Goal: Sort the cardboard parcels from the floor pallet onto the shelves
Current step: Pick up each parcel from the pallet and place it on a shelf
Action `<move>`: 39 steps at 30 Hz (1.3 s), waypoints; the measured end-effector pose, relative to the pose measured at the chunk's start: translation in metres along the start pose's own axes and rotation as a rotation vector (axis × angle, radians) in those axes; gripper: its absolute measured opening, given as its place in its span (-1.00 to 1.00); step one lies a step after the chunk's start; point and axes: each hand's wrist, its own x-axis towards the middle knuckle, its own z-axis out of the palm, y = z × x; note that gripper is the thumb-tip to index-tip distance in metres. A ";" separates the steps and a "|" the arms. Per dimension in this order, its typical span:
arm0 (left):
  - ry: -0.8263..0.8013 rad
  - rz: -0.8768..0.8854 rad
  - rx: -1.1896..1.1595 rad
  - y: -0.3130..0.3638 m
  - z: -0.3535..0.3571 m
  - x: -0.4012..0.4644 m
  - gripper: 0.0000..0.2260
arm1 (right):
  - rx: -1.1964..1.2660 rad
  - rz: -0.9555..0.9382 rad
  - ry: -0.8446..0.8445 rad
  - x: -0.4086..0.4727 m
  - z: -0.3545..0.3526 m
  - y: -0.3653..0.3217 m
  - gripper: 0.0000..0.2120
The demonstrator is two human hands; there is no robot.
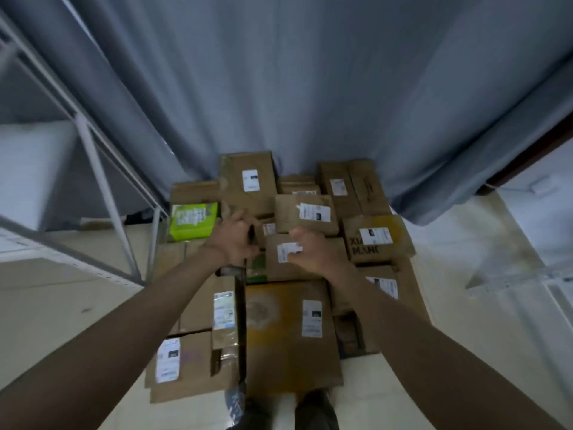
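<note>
Both arms reach over parcel pile (pixel 279 274) on floor. Left hand (pixel 237 240) fingers curled around dark object, identity unclear. Right hand (pixel 310 249) fingers curled at labelled parcel (pixel 305 259) mid-pile; grasp cannot be told.

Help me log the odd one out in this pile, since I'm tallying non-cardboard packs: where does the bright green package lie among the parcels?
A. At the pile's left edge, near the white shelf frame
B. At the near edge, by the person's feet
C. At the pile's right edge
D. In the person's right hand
A: the green package lies at the pile's left edge, close to the shelf frame, just left of the left hand.
</note>
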 end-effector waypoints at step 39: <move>0.642 -0.842 0.072 -0.317 -0.254 -0.617 -0.49 | -0.313 -1.218 -0.056 -0.229 0.254 -0.630 -0.82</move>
